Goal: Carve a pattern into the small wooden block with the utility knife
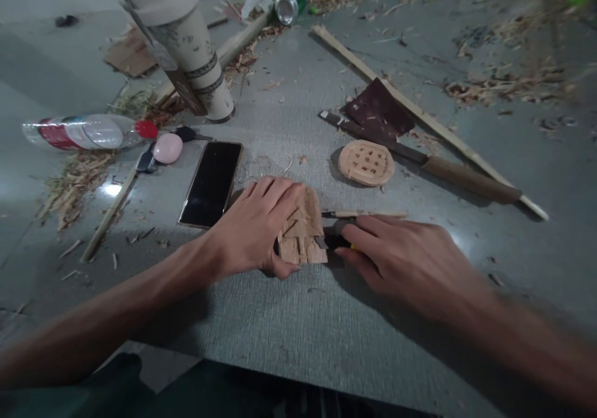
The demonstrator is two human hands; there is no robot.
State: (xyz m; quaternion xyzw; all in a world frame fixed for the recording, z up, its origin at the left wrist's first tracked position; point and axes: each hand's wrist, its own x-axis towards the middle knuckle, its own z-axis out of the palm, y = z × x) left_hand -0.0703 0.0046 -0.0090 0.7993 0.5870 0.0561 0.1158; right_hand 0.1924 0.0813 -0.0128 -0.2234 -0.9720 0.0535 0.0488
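My left hand (259, 225) is closed around a partly carved wooden block (308, 219), thumb on its near side and fingers over the top. Cuts and ridges mark the block's face. In my right hand (405, 256) is a utility knife (336, 241) with a black body and a bit of yellow. Its blade meets the right edge of the block, and my fingers hide most of its handle. Just beyond my right hand lies a slim carving tool (345, 214) with a pale handle. Farther back sits an oval wooden piece (366, 163) with a grid of small holes.
A phone (212, 185) lies left of my left hand. Behind it are a tumbler (191, 51), a plastic bottle (88, 132) and a brush-like tool (116, 209). At right lie a long knife (457, 175), dark sandpaper (379, 108) and a wooden stick (420, 116). Shavings litter the table.
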